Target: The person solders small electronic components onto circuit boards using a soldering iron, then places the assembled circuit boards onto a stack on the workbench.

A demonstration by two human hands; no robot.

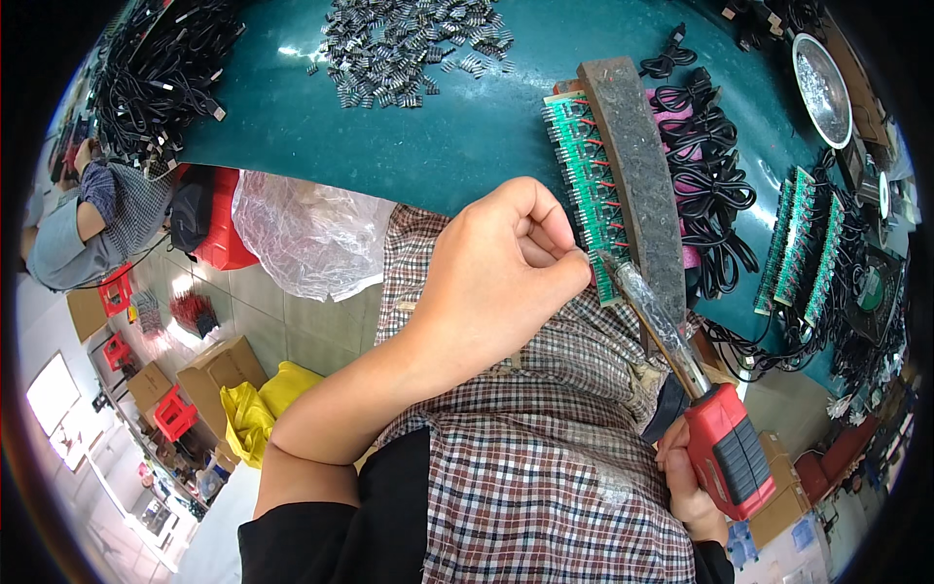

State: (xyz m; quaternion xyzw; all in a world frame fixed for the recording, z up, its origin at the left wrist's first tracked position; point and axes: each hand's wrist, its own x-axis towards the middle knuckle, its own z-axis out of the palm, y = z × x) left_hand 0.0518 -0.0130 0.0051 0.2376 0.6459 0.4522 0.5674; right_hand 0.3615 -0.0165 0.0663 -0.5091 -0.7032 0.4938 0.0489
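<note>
My left hand (496, 282) is closed in a pinch beside the near end of a green circuit board strip (581, 180). Whatever sits between thumb and forefinger is too small to name. In my right hand (693, 501) is a soldering iron (732, 453) with a red and black handle. Its tip is close to the strip's near end, by my left fingertips; contact cannot be made out. Red and black wires run from the strip under a long dark grey bar (637, 185). Bundled black cables (710, 195) lie on the bar's right side, over something pink.
A pile of small metal-pinned parts (404, 49) lies at the back of the green table (292, 136). Black cables (161, 83) heap up far left, near another person (102, 219). More board strips (798, 238) and a metal bowl (822, 92) stand right. Clear plastic (311, 229) hangs at the table's edge.
</note>
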